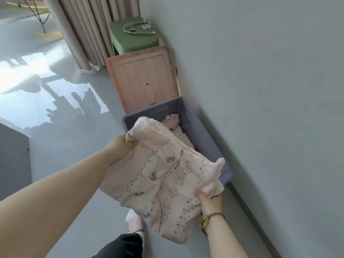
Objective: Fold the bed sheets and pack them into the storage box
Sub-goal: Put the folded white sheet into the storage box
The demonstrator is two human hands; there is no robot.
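A folded pink bed sheet (160, 175) printed with bears and small flowers hangs between my two hands, above the near end of a grey-purple storage box (204, 135) that stands on the floor against the wall. My left hand (121, 146) grips the sheet's far left corner. My right hand (209, 200) grips its near right edge; a gold bracelet sits on that wrist. Inside the box lies another pink folded cloth (173, 121), partly hidden by the sheet.
The box's pink lid (143, 79) leans upright just beyond the box. A green stool (132, 38) with a grey cord on top stands behind it, next to beige curtains (89, 30). The grey wall runs along the right. My slippered foot (134, 226) is on the glossy floor.
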